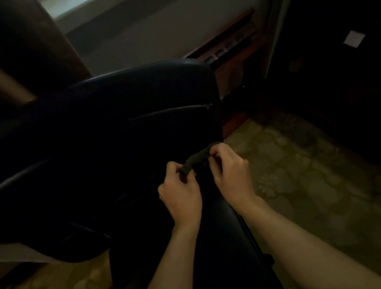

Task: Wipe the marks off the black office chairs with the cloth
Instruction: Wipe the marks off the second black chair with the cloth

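Head cam, dim room. Both hands grasp the cloth (197, 159): left hand (180, 193) pinches its lower end, right hand (231, 175) pinches the upper end, cloth stretched between them in a short dark band. Hands sit over the black office chair (97, 140), near the right edge of its backrest. Patterned carpet (311, 174) lies open right of the chair. Dark wooden furniture (361, 63) borders that strip at far right.

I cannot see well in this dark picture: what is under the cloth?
Under the cloth lies the black chair. Both hands hold the cloth. Darkness hides any marks.
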`<state>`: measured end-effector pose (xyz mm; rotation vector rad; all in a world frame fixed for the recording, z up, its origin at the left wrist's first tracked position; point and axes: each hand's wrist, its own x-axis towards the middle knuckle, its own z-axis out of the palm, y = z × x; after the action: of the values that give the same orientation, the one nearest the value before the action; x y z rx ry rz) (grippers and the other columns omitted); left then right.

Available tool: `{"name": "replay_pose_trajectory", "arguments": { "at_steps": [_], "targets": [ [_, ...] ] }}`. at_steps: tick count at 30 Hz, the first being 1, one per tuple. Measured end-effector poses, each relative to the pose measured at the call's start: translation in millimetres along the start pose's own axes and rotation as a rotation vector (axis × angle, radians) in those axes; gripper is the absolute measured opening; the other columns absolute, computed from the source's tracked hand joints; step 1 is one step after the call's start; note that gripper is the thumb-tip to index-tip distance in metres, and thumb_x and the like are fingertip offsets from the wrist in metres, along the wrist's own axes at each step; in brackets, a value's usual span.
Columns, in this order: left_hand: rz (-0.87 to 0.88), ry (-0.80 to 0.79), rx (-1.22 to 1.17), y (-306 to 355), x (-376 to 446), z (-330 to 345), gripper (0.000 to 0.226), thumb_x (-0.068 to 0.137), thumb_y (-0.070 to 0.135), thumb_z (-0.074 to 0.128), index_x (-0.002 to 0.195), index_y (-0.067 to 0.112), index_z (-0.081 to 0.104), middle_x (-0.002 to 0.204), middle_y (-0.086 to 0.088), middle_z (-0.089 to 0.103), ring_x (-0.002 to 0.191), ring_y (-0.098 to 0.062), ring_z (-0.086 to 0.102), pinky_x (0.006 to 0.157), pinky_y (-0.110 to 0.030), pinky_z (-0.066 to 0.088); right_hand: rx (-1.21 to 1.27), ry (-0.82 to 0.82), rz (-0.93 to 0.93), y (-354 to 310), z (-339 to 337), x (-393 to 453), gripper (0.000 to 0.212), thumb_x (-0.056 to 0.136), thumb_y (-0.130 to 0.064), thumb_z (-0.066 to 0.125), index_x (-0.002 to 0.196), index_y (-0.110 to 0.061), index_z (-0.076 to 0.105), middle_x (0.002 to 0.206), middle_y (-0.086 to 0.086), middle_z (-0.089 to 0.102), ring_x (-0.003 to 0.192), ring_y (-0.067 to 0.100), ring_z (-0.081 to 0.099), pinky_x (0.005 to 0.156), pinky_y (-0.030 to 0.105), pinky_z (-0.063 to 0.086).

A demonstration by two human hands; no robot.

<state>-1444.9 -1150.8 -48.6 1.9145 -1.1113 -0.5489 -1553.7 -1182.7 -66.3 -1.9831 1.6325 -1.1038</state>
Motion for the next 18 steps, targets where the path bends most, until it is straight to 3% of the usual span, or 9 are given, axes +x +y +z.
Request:
{"name": "replay_pose_trajectory", "arguments": {
  "at_steps": [5,8,11,14,18],
  "targets": [
    [0.039,0.084,-0.104,25.1,7.4,-17.0,0.01,0.089,0.013,0.066,0.084,0.016,0.059,0.072,0.008,0.068,0.067,0.0,0.067,0.064,-0.031,0.059,0.044,0.05,-0.032,-20.3,-18.4,20.7,0.007,0.088,-0.008,0.064,0.094,-0.008,0.061,0.085,-0.003,0.061,0.072,0.003,0.053,0.063,0.005,0.034],
    [0.046,0.105,-0.15,38.4,19.2,-29.6,0.008,0.092,0.015,0.064,0.087,0.017,0.059,0.074,0.011,0.069,0.072,0.005,0.067,0.067,-0.03,0.06,0.038,0.103,-0.053,-40.4,-20.7,39.6,0.007,0.089,-0.011,0.063,0.094,-0.01,0.059,0.082,-0.01,0.052,0.07,-0.001,0.047,0.06,0.01,0.031],
    [0.039,0.08,-0.132,23.9,20.9,-29.8,0.01,0.093,0.014,0.063,0.086,0.018,0.057,0.073,0.011,0.068,0.072,0.003,0.068,0.069,-0.036,0.061,0.003,0.118,-0.054,-43.0,-7.6,32.9,0.006,0.091,-0.013,0.062,0.095,-0.009,0.058,0.082,-0.003,0.059,0.068,0.005,0.052,0.059,0.015,0.035],
    [-0.05,0.035,-0.095,-13.4,7.0,-28.7,0.012,0.094,0.013,0.061,0.084,0.019,0.055,0.075,0.008,0.068,0.074,-0.003,0.068,0.07,-0.041,0.06,-0.044,0.037,-0.058,-31.8,18.6,-1.0,0.006,0.091,-0.01,0.062,0.095,-0.008,0.058,0.084,0.005,0.063,0.068,0.016,0.061,0.057,0.023,0.04],
    [-0.144,-0.001,-0.11,-46.0,-4.1,-40.3,0.012,0.094,0.011,0.062,0.084,0.017,0.057,0.079,0.004,0.069,0.074,-0.002,0.068,0.067,-0.034,0.061,-0.07,-0.079,0.058,-33.3,41.8,-34.6,0.004,0.093,-0.011,0.061,0.095,-0.009,0.058,0.081,0.003,0.063,0.068,0.02,0.063,0.057,0.027,0.045]
  ]
}}
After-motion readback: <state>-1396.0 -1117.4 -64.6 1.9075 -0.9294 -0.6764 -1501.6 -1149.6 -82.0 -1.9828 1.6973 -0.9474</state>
